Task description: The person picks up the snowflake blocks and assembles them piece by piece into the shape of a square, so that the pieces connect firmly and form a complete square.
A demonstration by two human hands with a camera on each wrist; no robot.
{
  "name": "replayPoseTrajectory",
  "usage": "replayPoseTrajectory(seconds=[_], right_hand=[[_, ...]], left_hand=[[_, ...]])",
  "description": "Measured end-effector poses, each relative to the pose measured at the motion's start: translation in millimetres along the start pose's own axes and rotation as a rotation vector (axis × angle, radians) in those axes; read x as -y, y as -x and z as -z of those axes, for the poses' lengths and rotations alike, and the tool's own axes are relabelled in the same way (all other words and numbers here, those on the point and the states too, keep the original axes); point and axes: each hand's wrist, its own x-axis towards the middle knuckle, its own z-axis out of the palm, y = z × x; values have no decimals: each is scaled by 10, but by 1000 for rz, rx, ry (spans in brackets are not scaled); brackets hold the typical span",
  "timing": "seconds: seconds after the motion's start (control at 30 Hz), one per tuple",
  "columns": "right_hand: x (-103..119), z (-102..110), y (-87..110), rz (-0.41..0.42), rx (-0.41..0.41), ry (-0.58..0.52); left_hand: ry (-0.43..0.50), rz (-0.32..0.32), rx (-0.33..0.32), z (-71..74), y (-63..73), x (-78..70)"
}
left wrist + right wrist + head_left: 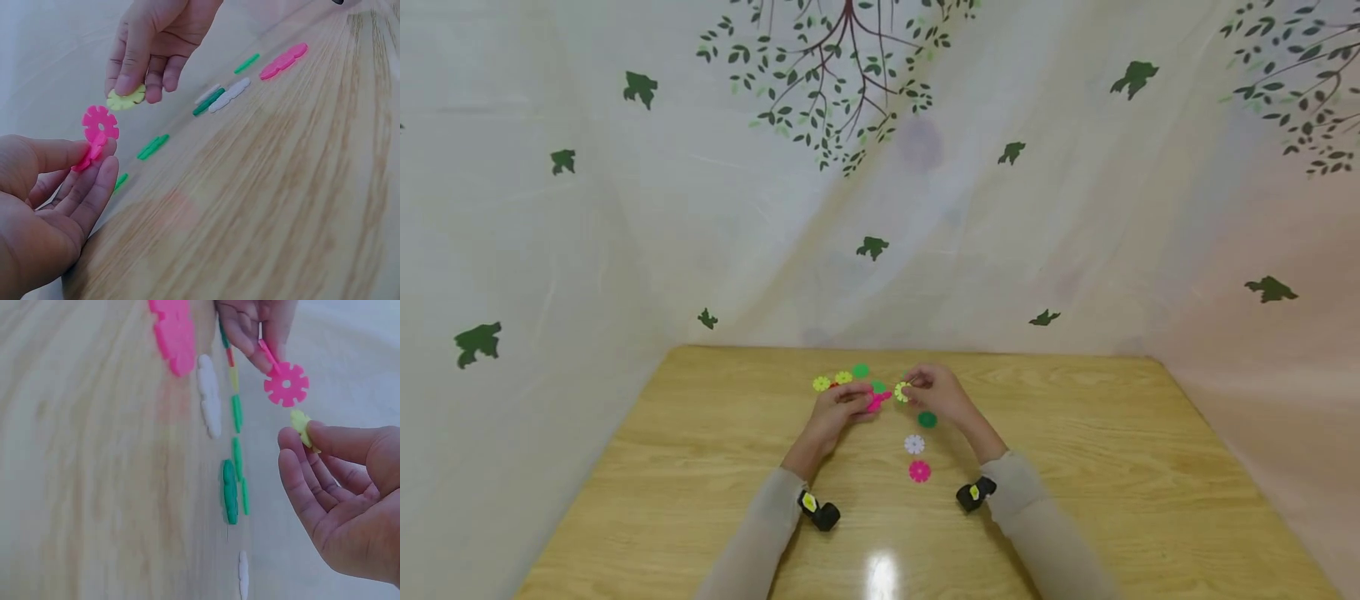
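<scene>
My left hand (pixel 838 412) pinches a pair of joined pink notched discs (pixel 100 125) between thumb and fingers; the two discs meet at an angle. Opposite it, my right hand (pixel 942 392) pinches a pale yellow notched disc (pixel 301 428) by its edge. In the right wrist view the yellow disc is close to the rim of the outer pink disc, with a small gap between them. Both hands are raised over the far middle of the table.
On the wooden table (pixel 700 467) lie a dark green disc (pixel 927 420), a white disc (pixel 914 444) and a pink disc (pixel 920 472) near my right hand. Yellow discs (pixel 822 384) and a green disc (pixel 861 370) lie beyond my left hand. A printed cloth (pixel 775 250) hangs behind the table.
</scene>
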Motion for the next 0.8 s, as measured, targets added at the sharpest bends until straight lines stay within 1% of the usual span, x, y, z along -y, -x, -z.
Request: replayPoseTrajectory(seconds=[0.1, 0.17, 0.37, 0.53, 0.67, 0.8], right_hand=[[13, -19, -15, -19, -30, -71], [17, -32, -16, -28, -45, -89], [-11, -50, -5, -16, -62, -75], [-20, -56, 13, -30, -68, -82], [6, -48, 31, -44, -65, -60], [4, -41, 44, -31, -53, -28]], left_hand=[[3, -4, -15, -8, 16, -2], [9, -7, -22, -13, 19, 2], [14, -11, -24, -32, 8, 11], [12, -16, -24, -43, 16, 0], [7, -13, -23, -47, 22, -5], [-10, -9, -29, -56, 26, -3]])
